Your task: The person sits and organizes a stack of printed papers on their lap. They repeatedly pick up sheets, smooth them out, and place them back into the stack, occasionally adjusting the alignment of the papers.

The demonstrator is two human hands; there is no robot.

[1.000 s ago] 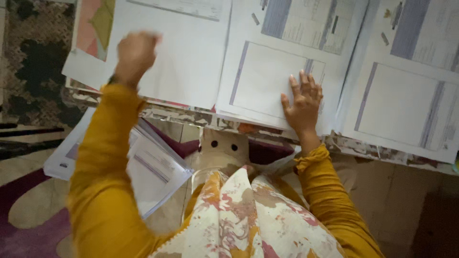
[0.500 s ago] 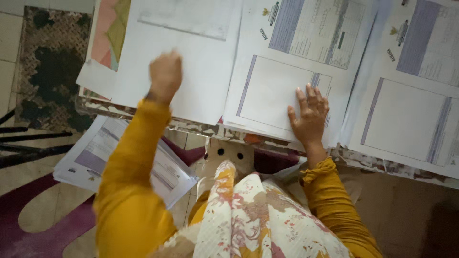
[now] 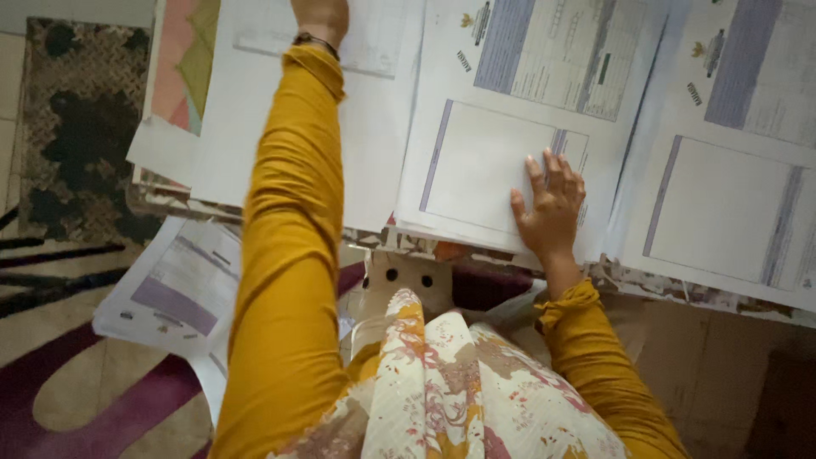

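Your right hand point(image 3: 551, 204) lies flat, fingers spread and released, on the middle printed form point(image 3: 510, 127) atop the table point(image 3: 646, 285). Your left hand point(image 3: 320, 15) reaches far over the blank white sheet point(image 3: 374, 127); cropped at the top edge, its grip cannot be told. More forms point(image 3: 174, 285) lie on the floor.

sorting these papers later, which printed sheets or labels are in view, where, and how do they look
Middle form sheet: under right hand, white, grey-blue header, blank box.
Right form sheet: table's right end, same layout.
Plain white sheet: under left arm.
Pink-green sheet: far left.
Floor sheet: below the table, white, purple block.
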